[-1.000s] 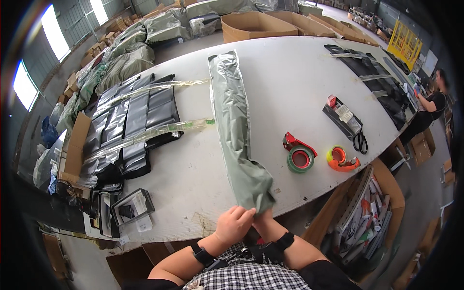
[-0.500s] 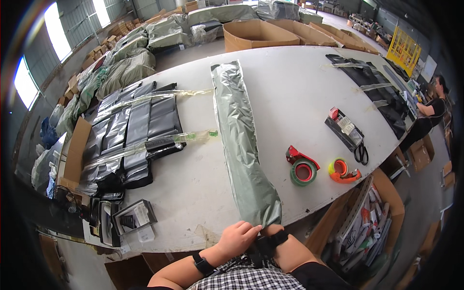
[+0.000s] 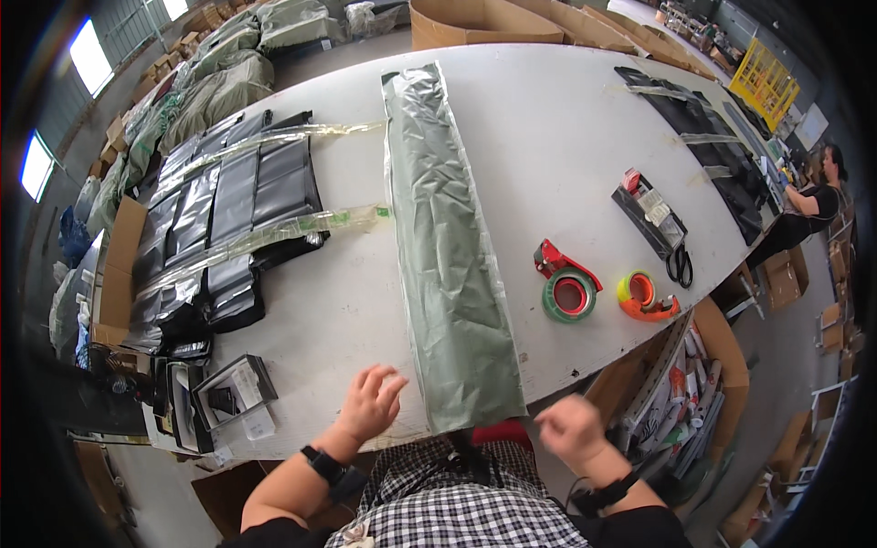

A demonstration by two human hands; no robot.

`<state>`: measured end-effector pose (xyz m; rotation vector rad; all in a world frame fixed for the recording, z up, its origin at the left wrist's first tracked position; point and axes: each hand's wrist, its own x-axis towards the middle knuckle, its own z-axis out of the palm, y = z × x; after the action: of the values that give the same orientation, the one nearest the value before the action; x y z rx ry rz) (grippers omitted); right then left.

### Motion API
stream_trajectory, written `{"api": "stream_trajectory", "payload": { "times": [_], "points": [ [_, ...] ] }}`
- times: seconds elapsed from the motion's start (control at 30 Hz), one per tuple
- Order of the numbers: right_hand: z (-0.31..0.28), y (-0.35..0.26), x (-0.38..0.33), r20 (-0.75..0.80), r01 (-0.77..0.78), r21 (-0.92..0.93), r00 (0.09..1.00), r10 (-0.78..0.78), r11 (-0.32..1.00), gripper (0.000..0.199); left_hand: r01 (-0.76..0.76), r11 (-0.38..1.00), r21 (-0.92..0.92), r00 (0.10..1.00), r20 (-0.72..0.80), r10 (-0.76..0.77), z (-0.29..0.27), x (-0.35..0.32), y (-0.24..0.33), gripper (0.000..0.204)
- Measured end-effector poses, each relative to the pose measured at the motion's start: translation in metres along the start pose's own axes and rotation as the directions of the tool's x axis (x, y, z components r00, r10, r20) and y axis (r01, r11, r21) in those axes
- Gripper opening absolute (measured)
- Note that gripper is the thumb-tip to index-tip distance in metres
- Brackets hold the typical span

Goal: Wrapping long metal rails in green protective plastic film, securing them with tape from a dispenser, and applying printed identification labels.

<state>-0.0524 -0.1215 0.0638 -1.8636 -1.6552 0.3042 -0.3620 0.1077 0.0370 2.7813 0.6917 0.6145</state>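
Observation:
A long, flat grey-green plastic bag (image 3: 452, 256) lies lengthwise across the white table (image 3: 539, 110), its near end at the front edge. Creases run over its surface, and pale seams line both sides. Off its near left side, my left hand (image 3: 373, 402) hovers with fingers spread and nothing in them. My right hand (image 3: 574, 427) is off the near right corner, apart from the bag, with its fingers curled in and nothing visible in them. Both wrists carry black bands.
Taped black plastic bags (image 3: 233, 205) lie left. To the right are a green-roll tape dispenser (image 3: 568, 294), an orange tape dispenser (image 3: 647, 300), a small box (image 3: 650, 215) and scissors (image 3: 680, 267). A carton of rolls (image 3: 685, 393) stands below the edge. A co-worker (image 3: 813, 205) is far right.
Both hands have let go of the bag's near end and moved apart, left and right. The near end now lies flat and wider. The view has tipped downward.

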Motion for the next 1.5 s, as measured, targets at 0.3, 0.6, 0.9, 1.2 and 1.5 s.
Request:
{"api": "stream_trajectory", "payload": {
  "times": [0.3, 0.6, 0.9, 1.2, 1.5],
  "points": [
    [0.038, 0.051, 0.132, 0.300, 0.723, -0.155, 0.684, -0.665, 0.673, 0.016, -0.069, 0.940, -0.333, 0.997, 0.018, 0.080, 0.028, 0.054, -0.026, 0.017],
    [0.072, 0.041, 0.199, -0.139, -0.189, 0.386, 0.956, 0.260, 0.903, 0.016, 0.444, 0.420, -0.791, 0.627, -0.061, -0.777, 0.056, 0.121, -0.015, 0.013],
    [0.119, 0.035, 0.219, 0.032, -0.401, -0.020, 0.915, 0.402, 0.916, 0.037, 0.736, 0.517, -0.437, 0.518, -0.128, -0.846, 0.096, 0.146, -0.005, 0.030],
    [0.060, -0.008, -0.030, 0.262, -0.467, 0.258, 0.876, 0.404, 0.846, 0.023, 0.799, 0.307, -0.517, 0.592, 0.586, -0.553, 0.038, -0.040, 0.127, 0.026],
    [0.009, -0.011, -0.105, 0.364, -0.380, 0.785, 0.922, 0.133, 0.489, 0.016, 0.206, 0.519, -0.830, 0.976, 0.215, -0.042, 0.003, -0.088, 0.158, 0.020]
  ]
}}
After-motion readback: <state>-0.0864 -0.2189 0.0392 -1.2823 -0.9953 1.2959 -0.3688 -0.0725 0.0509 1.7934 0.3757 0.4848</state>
